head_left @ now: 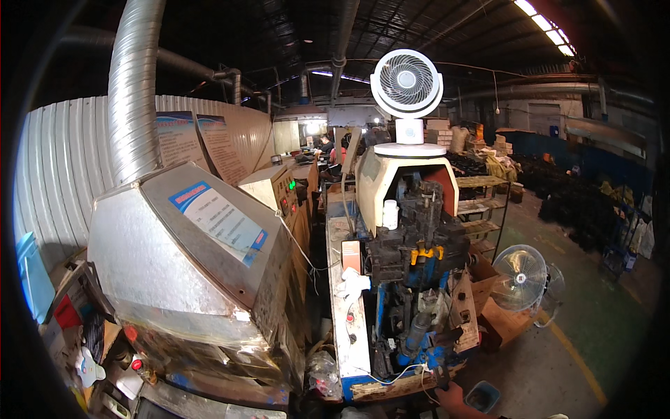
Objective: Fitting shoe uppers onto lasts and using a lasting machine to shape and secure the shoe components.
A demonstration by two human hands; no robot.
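Note:
At the lower edge, right of the middle, my right hand (452, 399) reaches toward the front of a dark, greasy machine (422, 244). Its fingers lie in shadow against a dark part at the machine's lower front, and I cannot make out whether they grip it. Beside the hand, a white cable (391, 382) loops along the machine's base. Blue parts and a grey cylinder (419, 329) stand just above. Higher up is a yellow fitting (426, 253), with a white bottle (390, 215) to its left. My left hand is out of view.
A metal hood (174, 258) with a duct (135, 91) fills the left. A white fan (407, 80) tops the machine; another fan (520, 278) stands right, by cardboard boxes (513, 322). A blue basin (482, 396) sits near my hand. A person (326, 144) is far back.

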